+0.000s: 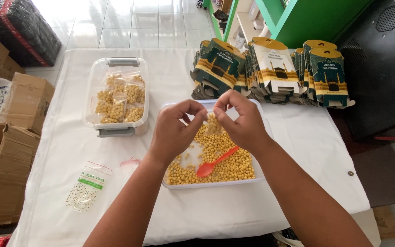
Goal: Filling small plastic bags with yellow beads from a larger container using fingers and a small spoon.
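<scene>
My left hand and my right hand meet above a clear plastic tub of small yellow round pieces. Both hands pinch the top of a small clear bag that holds some of the yellow pieces; the bag is mostly hidden between my fingers. An orange plastic spoon lies in the tub on the pieces, under my right wrist. A second clear tub with grey handles stands to the left and holds several filled small bags.
A pack of empty zip bags lies at the front left on the white tablecloth. Stacks of flat dark green printed cartons line the far edge. Cardboard boxes stand left of the table, a black cabinet right.
</scene>
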